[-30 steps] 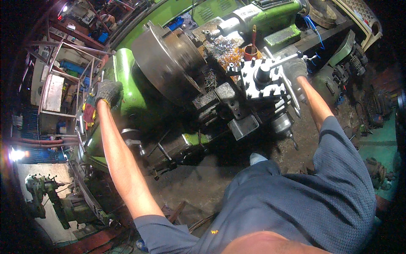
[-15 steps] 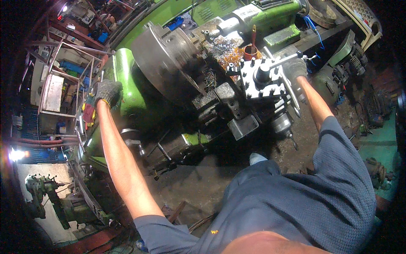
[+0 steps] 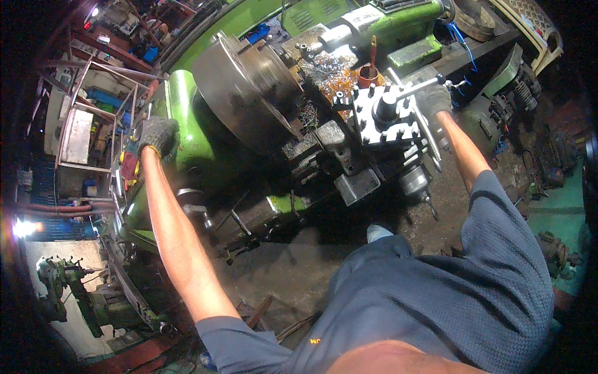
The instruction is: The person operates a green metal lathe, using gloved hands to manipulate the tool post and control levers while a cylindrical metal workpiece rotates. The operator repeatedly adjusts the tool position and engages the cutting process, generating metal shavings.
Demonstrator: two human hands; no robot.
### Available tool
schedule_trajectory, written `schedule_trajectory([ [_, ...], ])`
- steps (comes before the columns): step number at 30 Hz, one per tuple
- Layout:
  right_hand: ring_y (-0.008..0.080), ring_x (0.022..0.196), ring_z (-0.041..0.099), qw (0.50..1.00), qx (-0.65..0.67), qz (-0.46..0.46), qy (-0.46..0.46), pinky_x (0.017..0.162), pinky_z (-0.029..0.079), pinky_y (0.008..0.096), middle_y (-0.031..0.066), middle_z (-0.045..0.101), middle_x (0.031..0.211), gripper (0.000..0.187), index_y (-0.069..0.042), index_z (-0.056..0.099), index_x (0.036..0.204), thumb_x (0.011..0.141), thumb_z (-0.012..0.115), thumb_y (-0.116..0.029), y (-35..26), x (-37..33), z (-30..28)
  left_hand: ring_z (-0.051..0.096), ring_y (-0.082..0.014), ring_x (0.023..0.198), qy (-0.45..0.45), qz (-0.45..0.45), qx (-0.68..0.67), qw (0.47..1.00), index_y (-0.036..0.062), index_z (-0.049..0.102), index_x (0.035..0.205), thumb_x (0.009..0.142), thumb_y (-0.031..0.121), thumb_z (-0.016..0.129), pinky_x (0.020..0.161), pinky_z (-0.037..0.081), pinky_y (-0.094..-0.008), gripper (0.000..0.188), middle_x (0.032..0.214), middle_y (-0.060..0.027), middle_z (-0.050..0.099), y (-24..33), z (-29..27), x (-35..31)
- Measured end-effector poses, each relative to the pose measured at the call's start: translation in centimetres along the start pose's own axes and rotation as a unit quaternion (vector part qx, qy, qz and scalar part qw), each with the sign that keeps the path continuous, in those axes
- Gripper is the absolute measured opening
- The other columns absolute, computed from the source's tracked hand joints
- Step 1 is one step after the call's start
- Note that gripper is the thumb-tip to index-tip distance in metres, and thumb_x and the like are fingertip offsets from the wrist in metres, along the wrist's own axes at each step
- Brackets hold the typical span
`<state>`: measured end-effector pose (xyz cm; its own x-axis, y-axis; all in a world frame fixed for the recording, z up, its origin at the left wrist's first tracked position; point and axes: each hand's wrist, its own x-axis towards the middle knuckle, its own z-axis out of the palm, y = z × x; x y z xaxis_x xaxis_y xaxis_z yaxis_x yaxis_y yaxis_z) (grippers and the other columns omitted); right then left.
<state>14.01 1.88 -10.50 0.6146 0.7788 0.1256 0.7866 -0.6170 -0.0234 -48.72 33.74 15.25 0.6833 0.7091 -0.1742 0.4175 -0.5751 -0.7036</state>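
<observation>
The tool post (image 3: 385,117) stands near the front edge of the lathe (image 3: 416,55), its lever (image 3: 418,87) by the gloved right hand (image 3: 434,101); the gloved left hand (image 3: 158,133) is at the green headstock (image 3: 182,93)'s left edge (whether either's closed, I can't tell).

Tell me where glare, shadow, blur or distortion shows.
Head view: a lamp flares near the left edge; the tool post looks overexposed; deep shadow lies beneath the large chuck, whose streaks suggest motion blur; fisheye distortion bends the rim.

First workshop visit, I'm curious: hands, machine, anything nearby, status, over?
Left gloved hand near green housing; right gloved hand by lever; metal shavings beside big metal disc.
</observation>
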Motion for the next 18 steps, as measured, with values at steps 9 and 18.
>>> schedule_trajectory([
  [9,0.0394,0.089,0.069,0.993,0.082,-0.049,0.074,0.081,0.053,0.0483,0.0228,0.071,0.092,0.049,-0.005,0.075,0.094,0.089,0.057,-0.051,2.7,0.9,3.2,0.072,-0.0355,0.079,0.001,-0.039,-0.016,0.999,0.0141,0.077,0.085,0.077,0.012,0.067,0.070,0.055,-0.0479,0.013,0.086,-0.0174,0.073,0.6,-1.9,0.7],
  [18,0.0254,0.083,0.072,0.949,0.272,-0.088,0.136,0.075,0.055,0.0367,0.0141,0.073,0.095,0.024,-0.009,0.072,0.105,0.095,0.066,-0.030,2.3,-6.1,-20.4,0.069,-0.0337,0.103,-0.049,-0.216,-0.255,0.941,0.0051,0.072,0.114,0.084,0.038,0.054,0.091,0.052,-0.0434,0.048,0.108,-0.0231,0.072,-0.8,3.2,2.7],
])
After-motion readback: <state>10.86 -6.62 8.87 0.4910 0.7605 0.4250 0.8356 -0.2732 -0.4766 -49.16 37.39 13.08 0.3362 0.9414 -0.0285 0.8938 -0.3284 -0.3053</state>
